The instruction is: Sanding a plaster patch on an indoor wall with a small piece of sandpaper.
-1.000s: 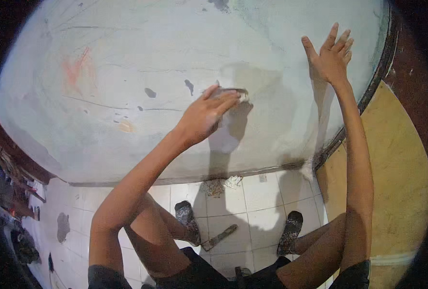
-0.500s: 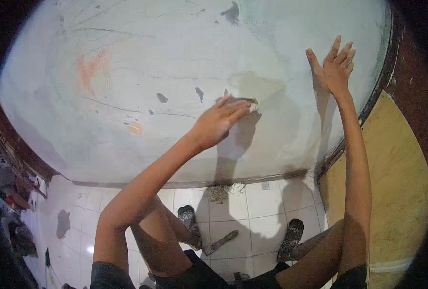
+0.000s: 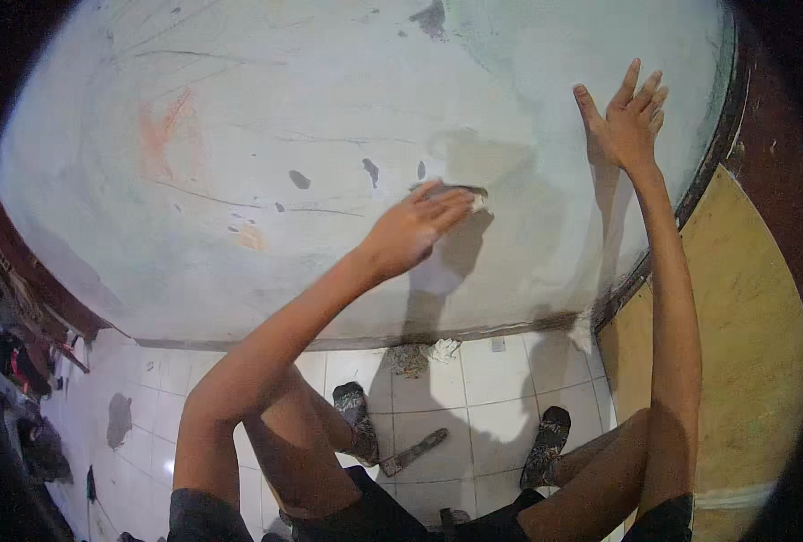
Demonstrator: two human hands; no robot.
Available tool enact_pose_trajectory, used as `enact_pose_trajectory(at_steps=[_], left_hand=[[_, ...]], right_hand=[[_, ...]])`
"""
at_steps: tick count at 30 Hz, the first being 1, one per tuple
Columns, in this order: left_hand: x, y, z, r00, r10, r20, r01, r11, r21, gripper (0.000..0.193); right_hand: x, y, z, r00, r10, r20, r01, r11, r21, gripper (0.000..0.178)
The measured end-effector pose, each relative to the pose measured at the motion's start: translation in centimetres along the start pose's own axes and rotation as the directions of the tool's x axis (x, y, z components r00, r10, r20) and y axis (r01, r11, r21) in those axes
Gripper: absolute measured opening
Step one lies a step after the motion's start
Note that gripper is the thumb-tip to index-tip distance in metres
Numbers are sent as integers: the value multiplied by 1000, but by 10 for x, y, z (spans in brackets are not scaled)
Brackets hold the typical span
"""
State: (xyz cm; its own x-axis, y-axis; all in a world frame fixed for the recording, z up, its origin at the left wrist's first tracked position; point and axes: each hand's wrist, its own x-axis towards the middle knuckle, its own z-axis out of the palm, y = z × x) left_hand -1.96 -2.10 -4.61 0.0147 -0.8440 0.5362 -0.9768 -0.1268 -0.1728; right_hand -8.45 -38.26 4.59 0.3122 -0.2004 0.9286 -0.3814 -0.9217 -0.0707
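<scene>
Pressed against the pale wall (image 3: 347, 90), my left hand (image 3: 410, 230) is closed on a flat scraper (image 3: 474, 191). Only its dark edge shows past my fingers, with a white clump (image 3: 480, 203) next to it. Most of the tool is hidden under the hand. A damp-looking beige patch (image 3: 487, 158) lies just above the scraper. Further right, my right hand (image 3: 630, 131) rests on the wall with its fingers spread and nothing in it. Dark chipped spots (image 3: 370, 172) and an orange stain (image 3: 164, 135) mark the wall left of my hands.
White floor tiles (image 3: 428, 406) meet the wall's lower edge, where white and grey debris (image 3: 444, 350) lies. A long flat tool (image 3: 415, 452) lies between my socked feet. A yellowish board (image 3: 736, 316) stands at the right. Dark clutter (image 3: 35, 434) sits at the far left.
My left hand has slid slightly right along the wall with the scraper. The right hand is nearly unmoved, and the view has shifted a little.
</scene>
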Motion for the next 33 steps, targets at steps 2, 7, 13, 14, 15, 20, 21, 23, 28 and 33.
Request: enact_pose_trajectory(at_steps=[2,7,13,14,15,20,21,23,28,33], left_hand=[[1,-2,-11,999,-38,-35,39,999,6,64],[5,1,-20,993,-81,-84,85,996,39,67],[4,11,10,997,-2,79,0,1000,19,68],[5,11,14,997,6,72,-9,999,34,68],[5,11,12,997,6,73,-9,999,33,68],[9,-1,-13,997,-50,-52,53,996,71,71],[11,-1,-19,992,-79,-98,87,992,88,71],[12,2,-24,990,-102,-100,110,991,77,72],[3,4,6,998,-44,-54,46,998,40,71],[5,14,7,998,-8,64,5,999,44,67]], right_hand=[[-1,0,-1,1000,1,22,-1,1000,6,121],[2,0,2,999,-33,-37,33,999,3,121],[3,1,-1,1000,-26,-17,26,1000,8,122],[3,2,-2,1000,-27,-16,27,1000,3,122],[2,2,0,999,-31,-18,31,1000,3,122],[2,3,1,998,-43,-46,44,999,6,122],[2,2,0,998,-41,-44,41,999,-7,121],[1,0,-4,998,-38,-39,38,999,-22,119],[3,0,-3,999,-34,-38,34,999,7,122],[1,0,-6,1000,-17,-4,17,1000,12,122]])
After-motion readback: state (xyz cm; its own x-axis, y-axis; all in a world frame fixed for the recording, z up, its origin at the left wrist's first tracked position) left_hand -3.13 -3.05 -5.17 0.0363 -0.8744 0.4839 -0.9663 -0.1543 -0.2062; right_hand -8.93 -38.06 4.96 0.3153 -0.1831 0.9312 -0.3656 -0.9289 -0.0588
